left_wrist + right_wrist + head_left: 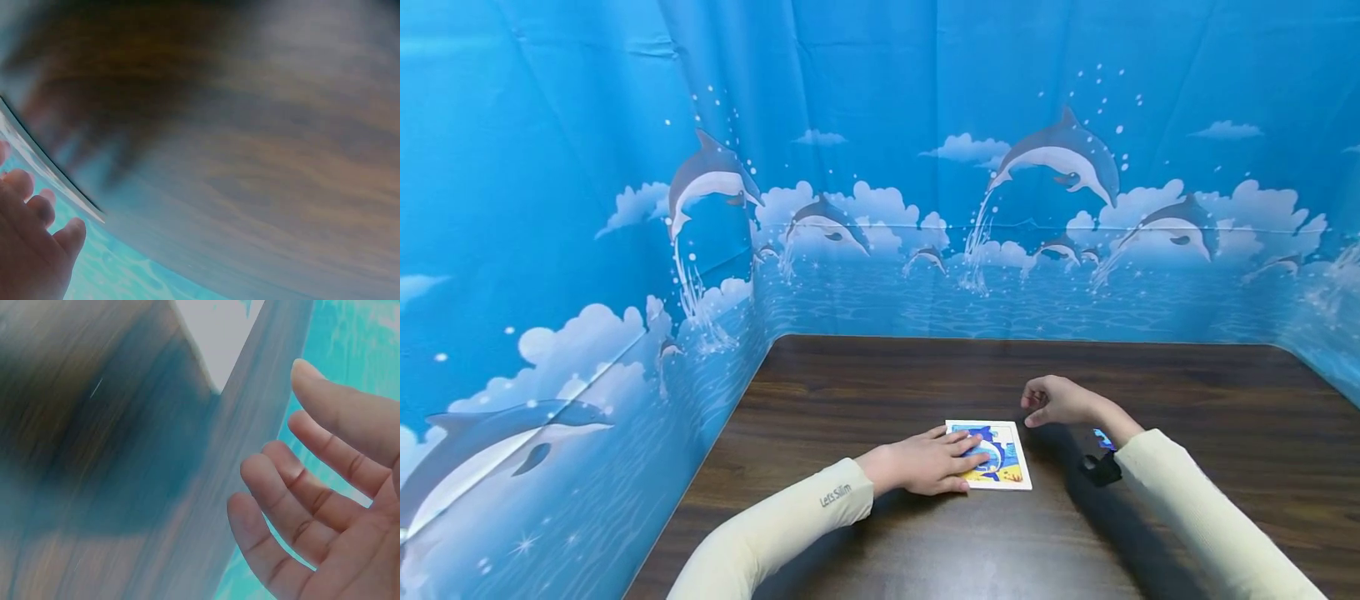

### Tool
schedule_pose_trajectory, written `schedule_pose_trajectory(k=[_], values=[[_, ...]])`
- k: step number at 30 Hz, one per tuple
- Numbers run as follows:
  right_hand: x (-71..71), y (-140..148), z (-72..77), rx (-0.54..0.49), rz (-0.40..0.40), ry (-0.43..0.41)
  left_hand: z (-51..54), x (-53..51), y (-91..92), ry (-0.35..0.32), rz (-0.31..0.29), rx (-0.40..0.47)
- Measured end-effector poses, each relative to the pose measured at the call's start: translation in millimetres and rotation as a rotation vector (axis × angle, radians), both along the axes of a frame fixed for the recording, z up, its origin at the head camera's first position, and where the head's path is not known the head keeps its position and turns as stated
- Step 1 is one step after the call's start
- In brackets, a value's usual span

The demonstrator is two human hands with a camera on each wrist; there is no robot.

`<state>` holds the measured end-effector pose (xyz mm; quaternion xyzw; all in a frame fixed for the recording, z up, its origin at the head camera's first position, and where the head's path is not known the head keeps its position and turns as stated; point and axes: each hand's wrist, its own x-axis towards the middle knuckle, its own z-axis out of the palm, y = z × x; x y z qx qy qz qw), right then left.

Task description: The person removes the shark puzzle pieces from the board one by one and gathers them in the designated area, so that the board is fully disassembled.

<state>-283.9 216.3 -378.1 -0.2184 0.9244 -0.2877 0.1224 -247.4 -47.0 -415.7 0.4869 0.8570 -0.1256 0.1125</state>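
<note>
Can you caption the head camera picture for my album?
Left hand on the board, right hand empty beside it, dolphins leaping behind.

Head camera: worn up on the person's head, facing forward and down; widest and farthest of the three. I see it take in the table point(880, 375), the dolphin curtain point(880, 125) behind, and both hands at mid-depth. Left wrist camera: very near, canted, with tabletop across most of the frame and the left hand point(925, 461) at lower left. Right wrist camera: equally close, also canted; right hand point(1060, 400) along the right side, one corner of the white-edged board point(1006, 460) at top. Overlap: head and right wrist share that board; both wrist views share tabletop and curtain.
</note>
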Motion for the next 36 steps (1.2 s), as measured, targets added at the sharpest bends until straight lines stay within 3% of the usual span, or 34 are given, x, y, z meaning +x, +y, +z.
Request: schedule_pose_trajectory(k=[5,14,24,36], values=[[-1.0,-22.0,2.0,0.014,0.069,0.028,0.5,0.1,-6.4,0.003,0.004,-0.011],[-4.1,-41.0,-6.5,0.044,0.109,0.011,0.8,1.1,-12.7,-0.022,0.010,0.001],[-1.2,-56.7,-15.3,0.113,0.069,0.004,2.3,3.8,-14.6,-0.021,-0.011,-0.013],[-1.0,-70.2,-22.5,0.209,-0.004,0.034,3.9,5.9,-14.7,-0.034,0.013,-0.008]])
